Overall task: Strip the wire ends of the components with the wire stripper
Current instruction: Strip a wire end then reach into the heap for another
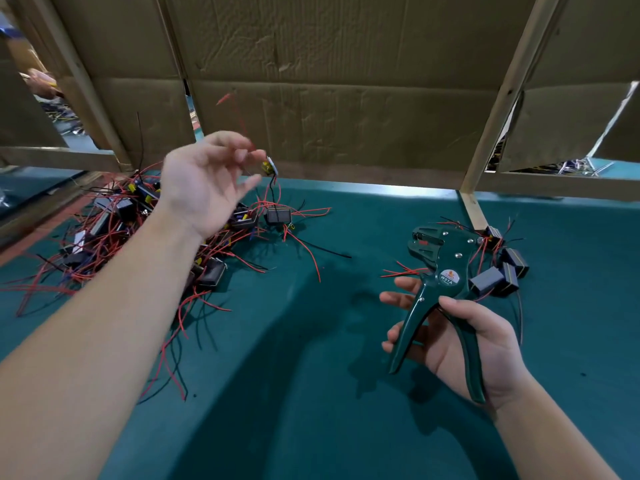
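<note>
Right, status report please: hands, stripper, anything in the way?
Left hand raised, small yellow-marked wired component at fingertips, grip unclear. Right hand grips dark green metal wire stripper, apart from component. Nothing between them.

The wire stripper (450, 258) is dark green with a round white-and-orange label, over a teal table cover (294, 393). The components (278, 215) are black boxes — some with yellow tabs — trailing red and black wires (311, 212). The cardboard (329, 81) behind is plain brown.

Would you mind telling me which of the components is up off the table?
The component at the left hand's fingertips, above the big pile; all others lie on the green table.
</note>
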Action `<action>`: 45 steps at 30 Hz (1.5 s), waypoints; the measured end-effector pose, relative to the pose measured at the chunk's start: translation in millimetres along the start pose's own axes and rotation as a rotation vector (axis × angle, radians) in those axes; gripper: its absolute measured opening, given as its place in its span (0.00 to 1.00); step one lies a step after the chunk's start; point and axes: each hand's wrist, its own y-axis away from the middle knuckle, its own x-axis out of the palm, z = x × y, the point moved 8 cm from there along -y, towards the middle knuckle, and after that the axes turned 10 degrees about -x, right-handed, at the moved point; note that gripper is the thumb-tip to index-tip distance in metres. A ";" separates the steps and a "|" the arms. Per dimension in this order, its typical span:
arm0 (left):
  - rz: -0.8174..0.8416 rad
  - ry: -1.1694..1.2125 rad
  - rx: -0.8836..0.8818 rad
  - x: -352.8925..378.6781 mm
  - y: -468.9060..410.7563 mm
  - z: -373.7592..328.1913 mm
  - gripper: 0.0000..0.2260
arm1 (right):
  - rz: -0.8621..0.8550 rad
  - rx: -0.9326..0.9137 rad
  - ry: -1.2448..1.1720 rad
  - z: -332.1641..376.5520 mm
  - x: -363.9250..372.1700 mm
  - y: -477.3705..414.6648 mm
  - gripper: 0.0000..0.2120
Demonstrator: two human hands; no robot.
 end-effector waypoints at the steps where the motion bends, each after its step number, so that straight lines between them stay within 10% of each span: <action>1: -0.059 -0.280 0.035 -3.3 -9.1 -3.6 0.17 | -0.001 0.006 0.001 -0.8 -0.1 0.4 0.25; 6: -0.076 -1.539 -0.089 -30.1 -37.6 21.7 0.38 | 0.007 0.017 0.019 -2.7 -0.1 0.5 0.35; 12: -0.475 -1.602 0.579 -36.1 1.9 -23.6 0.30 | 0.014 0.016 0.027 -2.2 -0.8 -1.1 0.35; 16: -0.544 -1.877 0.723 -19.9 25.1 -1.5 0.13 | 0.012 0.024 0.026 -3.6 0.3 -0.9 0.35; 23: -0.465 -2.454 -0.042 -58.5 14.9 56.9 0.13 | 0.026 0.038 0.041 -5.9 4.0 0.5 0.35; 33: -0.841 -1.616 0.486 -34.9 42.8 -50.0 0.16 | 0.028 0.045 0.037 -6.5 4.0 -0.9 0.35; 39: -0.378 -0.592 0.092 -20.5 21.5 -26.4 0.14 | 0.032 0.050 0.030 -7.6 4.4 -0.6 0.35; 45: -0.277 -0.461 -0.060 -1.8 24.0 2.1 0.14 | 0.031 0.047 0.032 -6.9 3.2 0.2 0.35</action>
